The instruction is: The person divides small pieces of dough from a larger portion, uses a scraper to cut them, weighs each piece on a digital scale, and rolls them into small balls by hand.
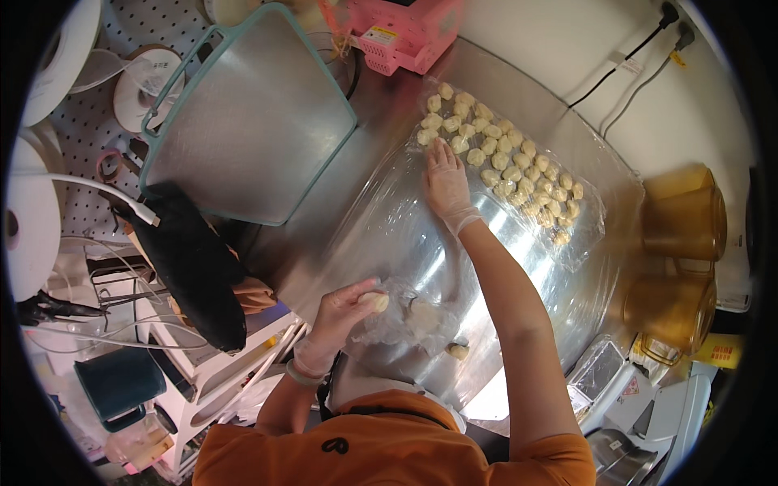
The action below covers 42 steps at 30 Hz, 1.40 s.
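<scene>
Several pale dough balls point(519, 166) lie in rows on a sheet of clear plastic film point(585, 235) on the steel table. My right hand point(448, 182), in a clear glove, reaches out to the near left edge of the rows; its fingers are stretched, with the tips touching or just beside a ball. Close to my body, my left hand point(334, 320), also gloved, pinches one dough ball point(374, 302) between thumb and fingers. A crumpled clear plastic bag point(417, 320) with pale dough in it lies beside that hand. Right of the bag sits a small brownish-topped lump point(458, 351).
A steel cutting board with a teal rim point(279, 220) lies at the far left, and a pink machine point(405, 36) stands at the back. Amber containers point(685, 215) line the right side. A black pouch point(190, 271) and a dark teal mug point(121, 387) are at the left.
</scene>
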Each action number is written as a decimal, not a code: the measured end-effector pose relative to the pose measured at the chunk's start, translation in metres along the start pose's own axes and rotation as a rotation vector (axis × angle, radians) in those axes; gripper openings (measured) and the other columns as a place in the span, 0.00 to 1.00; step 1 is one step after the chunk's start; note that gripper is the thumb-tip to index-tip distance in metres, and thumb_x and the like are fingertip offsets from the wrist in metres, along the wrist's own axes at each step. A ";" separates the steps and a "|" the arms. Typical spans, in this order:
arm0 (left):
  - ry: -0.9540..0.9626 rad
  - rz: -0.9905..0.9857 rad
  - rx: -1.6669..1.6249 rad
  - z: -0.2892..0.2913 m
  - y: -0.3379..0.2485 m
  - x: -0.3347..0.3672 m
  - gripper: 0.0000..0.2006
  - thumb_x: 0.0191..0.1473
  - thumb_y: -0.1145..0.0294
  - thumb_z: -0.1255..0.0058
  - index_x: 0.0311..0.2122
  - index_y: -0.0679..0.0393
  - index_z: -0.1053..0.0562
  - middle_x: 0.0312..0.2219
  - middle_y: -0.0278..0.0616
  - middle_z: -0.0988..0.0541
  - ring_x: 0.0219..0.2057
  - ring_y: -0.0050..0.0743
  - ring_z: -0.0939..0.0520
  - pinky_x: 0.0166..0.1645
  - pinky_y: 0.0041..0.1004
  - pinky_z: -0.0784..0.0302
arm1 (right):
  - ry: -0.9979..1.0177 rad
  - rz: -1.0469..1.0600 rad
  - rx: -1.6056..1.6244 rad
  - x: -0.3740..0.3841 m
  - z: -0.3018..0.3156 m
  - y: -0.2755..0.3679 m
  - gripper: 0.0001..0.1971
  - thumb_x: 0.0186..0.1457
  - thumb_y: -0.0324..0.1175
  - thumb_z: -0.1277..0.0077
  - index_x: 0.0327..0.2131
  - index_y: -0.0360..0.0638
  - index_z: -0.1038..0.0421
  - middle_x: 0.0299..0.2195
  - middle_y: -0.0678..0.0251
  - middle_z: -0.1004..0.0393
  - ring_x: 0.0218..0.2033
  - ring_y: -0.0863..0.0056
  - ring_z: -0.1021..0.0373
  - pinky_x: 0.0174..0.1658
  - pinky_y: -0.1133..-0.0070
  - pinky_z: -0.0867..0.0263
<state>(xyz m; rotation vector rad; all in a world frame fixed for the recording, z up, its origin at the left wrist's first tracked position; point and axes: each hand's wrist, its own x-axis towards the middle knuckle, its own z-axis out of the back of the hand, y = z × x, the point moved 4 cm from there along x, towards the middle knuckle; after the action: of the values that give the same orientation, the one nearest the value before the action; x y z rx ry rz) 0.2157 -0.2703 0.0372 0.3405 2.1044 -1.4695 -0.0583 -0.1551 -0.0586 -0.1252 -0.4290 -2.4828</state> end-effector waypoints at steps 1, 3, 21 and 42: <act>0.011 -0.046 -0.031 -0.006 -0.004 0.003 0.15 0.55 0.79 0.53 0.49 0.69 0.30 0.41 0.43 0.22 0.42 0.25 0.23 0.48 0.24 0.26 | -0.036 -0.052 -0.027 -0.001 0.007 -0.002 0.28 0.53 0.34 0.55 0.57 0.33 0.44 0.61 0.52 0.49 0.62 0.59 0.51 0.62 0.62 0.53; 0.017 -0.095 -0.021 -0.010 -0.005 0.006 0.14 0.55 0.80 0.53 0.48 0.69 0.29 0.39 0.43 0.22 0.40 0.26 0.22 0.47 0.24 0.25 | -0.106 -0.152 -0.079 -0.002 0.022 -0.005 0.28 0.53 0.34 0.55 0.57 0.33 0.44 0.61 0.52 0.49 0.62 0.59 0.51 0.62 0.62 0.54; -0.014 -0.091 -0.055 -0.033 -0.013 0.008 0.14 0.53 0.81 0.51 0.47 0.64 0.29 0.40 0.39 0.24 0.42 0.23 0.24 0.48 0.22 0.27 | -0.120 -0.359 -0.048 -0.060 0.042 -0.044 0.26 0.55 0.36 0.56 0.55 0.34 0.43 0.59 0.49 0.46 0.61 0.55 0.50 0.63 0.61 0.58; 0.095 -0.186 0.106 -0.030 -0.002 -0.002 0.09 0.56 0.79 0.54 0.42 0.62 0.29 0.31 0.40 0.23 0.26 0.18 0.28 0.35 0.19 0.31 | -0.175 -0.542 -0.026 -0.126 0.066 -0.068 0.29 0.54 0.36 0.54 0.57 0.33 0.46 0.61 0.48 0.50 0.64 0.55 0.55 0.64 0.59 0.62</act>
<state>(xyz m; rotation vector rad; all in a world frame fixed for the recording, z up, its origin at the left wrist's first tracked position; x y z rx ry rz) 0.2080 -0.2434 0.0478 0.2645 2.1868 -1.7071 0.0037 -0.0117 -0.0389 -0.2681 -0.5628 -3.0243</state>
